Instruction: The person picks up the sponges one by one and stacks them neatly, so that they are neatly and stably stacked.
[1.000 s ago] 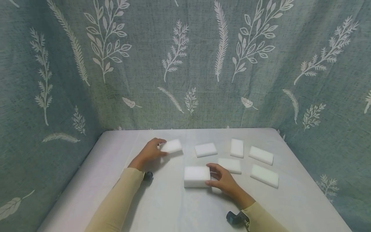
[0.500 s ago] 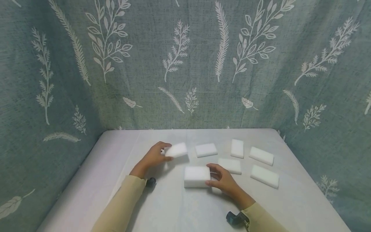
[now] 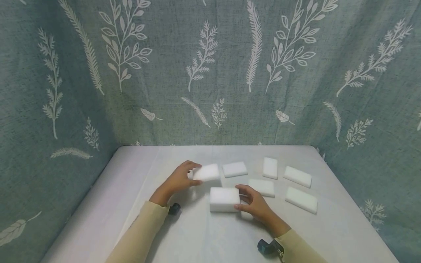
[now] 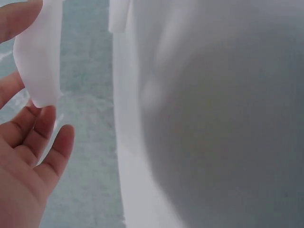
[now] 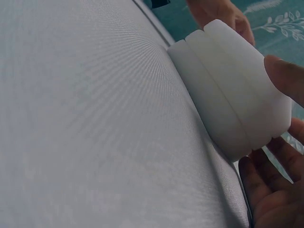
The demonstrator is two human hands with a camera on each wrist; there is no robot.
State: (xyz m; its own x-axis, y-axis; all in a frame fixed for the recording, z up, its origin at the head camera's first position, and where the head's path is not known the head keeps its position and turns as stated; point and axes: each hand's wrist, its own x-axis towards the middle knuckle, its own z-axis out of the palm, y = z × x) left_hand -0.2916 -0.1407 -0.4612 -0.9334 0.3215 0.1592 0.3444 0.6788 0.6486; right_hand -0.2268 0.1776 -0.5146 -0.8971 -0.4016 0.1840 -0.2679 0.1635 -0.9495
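Note:
My left hand (image 3: 180,179) pinches a white melamine sponge (image 3: 207,172) by its left end between thumb and fingers. That sponge hangs over the table, behind and slightly left of a stack. In the left wrist view the held sponge (image 4: 40,57) shows at the upper left, with the thumb on one side and fingertips on the other. My right hand (image 3: 253,202) holds the right end of the stack of white sponges (image 3: 224,199) on the table. Seams between the layers of the stack (image 5: 232,85) show in the right wrist view, thumb on one face and fingers on the other.
Several loose white sponges lie flat: one (image 3: 235,169) behind the stack, one (image 3: 262,187) just beyond my right hand, others (image 3: 270,168) farther right. The white-covered table (image 3: 184,237) is bounded by a leaf-patterned green curtain (image 3: 164,124) at the back and sides.
My left hand has carried its sponge to the right and a little nearer, toward the stack. My right hand stays on the stack; the head view has shifted slightly.

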